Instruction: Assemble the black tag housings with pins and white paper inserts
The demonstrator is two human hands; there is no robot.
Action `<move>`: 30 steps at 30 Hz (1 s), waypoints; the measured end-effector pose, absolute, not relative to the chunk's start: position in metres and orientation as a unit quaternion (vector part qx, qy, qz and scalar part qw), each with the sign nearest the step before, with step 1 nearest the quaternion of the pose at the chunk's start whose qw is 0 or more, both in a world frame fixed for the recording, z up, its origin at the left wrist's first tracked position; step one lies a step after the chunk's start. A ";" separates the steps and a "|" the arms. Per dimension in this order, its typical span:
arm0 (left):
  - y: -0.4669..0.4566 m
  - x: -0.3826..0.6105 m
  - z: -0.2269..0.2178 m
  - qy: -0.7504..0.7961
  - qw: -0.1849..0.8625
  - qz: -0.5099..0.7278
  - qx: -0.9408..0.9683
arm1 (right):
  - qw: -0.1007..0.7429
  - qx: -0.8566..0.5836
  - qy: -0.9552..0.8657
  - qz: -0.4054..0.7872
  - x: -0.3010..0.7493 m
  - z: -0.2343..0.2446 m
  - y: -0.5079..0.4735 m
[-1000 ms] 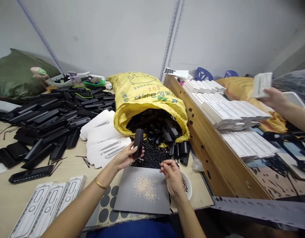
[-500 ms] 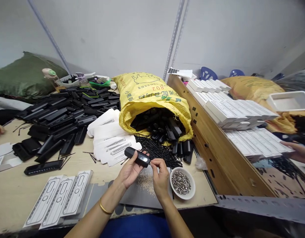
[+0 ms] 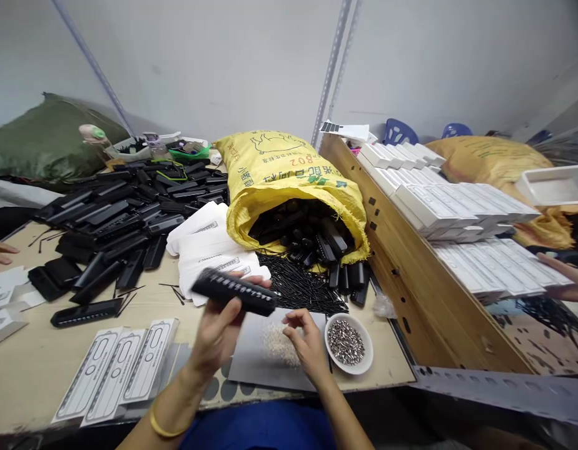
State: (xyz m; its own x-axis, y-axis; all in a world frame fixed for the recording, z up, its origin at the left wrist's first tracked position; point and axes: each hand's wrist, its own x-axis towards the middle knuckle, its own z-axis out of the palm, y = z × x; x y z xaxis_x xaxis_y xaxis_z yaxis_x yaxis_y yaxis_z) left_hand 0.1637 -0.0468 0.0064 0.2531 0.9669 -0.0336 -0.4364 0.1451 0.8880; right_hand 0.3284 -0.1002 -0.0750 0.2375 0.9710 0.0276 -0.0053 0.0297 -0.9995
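My left hand (image 3: 218,331) grips a long black plastic part (image 3: 233,292) and holds it lengthwise above the table, its row of holes facing up. My right hand (image 3: 304,340) hovers over the grey mat (image 3: 251,369), fingers pinched together above a scatter of tiny pale bits (image 3: 276,340); whether they hold anything I cannot make out. Beside it to the right is a white bowl (image 3: 349,342) of small metal pieces. Thin black pins (image 3: 298,289) lie heaped just beyond the mat.
A yellow sack (image 3: 289,181) spills black parts at centre. More black parts (image 3: 124,219) are piled at left, white cards (image 3: 209,250) beside them, packaging sleeves (image 3: 120,365) at the near edge. A wooden divider (image 3: 401,275) borders white boxes (image 3: 453,212). Other people's hands show at far left (image 3: 0,253) and right (image 3: 568,281).
My left hand has lifted and turned the black part so its long side shows. My right hand has let go of its end and dropped toward the mat.
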 end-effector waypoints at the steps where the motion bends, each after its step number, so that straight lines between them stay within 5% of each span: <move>1: -0.050 0.159 -0.002 0.339 0.631 0.506 0.480 | 0.551 -0.577 -0.455 0.394 0.334 -0.077 -0.104; 5: -0.054 0.168 -0.055 0.471 0.504 0.339 0.640 | 0.524 -0.652 -0.474 0.275 0.355 -0.073 -0.102; 8: -0.044 0.183 -0.075 0.487 0.508 0.302 0.643 | 0.482 -0.648 -0.542 0.232 0.353 -0.060 -0.073; 11: -0.026 0.172 -0.074 0.475 0.498 0.313 0.654 | 0.341 -0.666 -0.635 0.192 0.331 -0.048 -0.030; 14: -0.016 0.140 -0.083 0.549 0.367 0.291 0.693 | 0.216 -0.685 -0.676 0.167 0.299 -0.048 0.009; 21: -0.067 0.131 -0.152 0.540 0.302 0.173 0.766 | 0.121 -0.748 -0.631 0.168 0.257 -0.085 0.048; 30: 0.013 0.094 -0.100 0.630 0.152 0.202 0.734 | 0.092 -0.734 -0.651 0.171 0.269 -0.094 0.049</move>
State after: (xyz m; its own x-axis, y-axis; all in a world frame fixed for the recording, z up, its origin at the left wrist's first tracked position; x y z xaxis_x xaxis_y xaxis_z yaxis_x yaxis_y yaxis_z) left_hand 0.0938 0.0132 -0.0995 0.1242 0.9867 0.1048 0.8637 -0.1595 0.4780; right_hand 0.2685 0.0489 -0.0944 0.0947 0.9868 -0.1311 0.9236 -0.1362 -0.3584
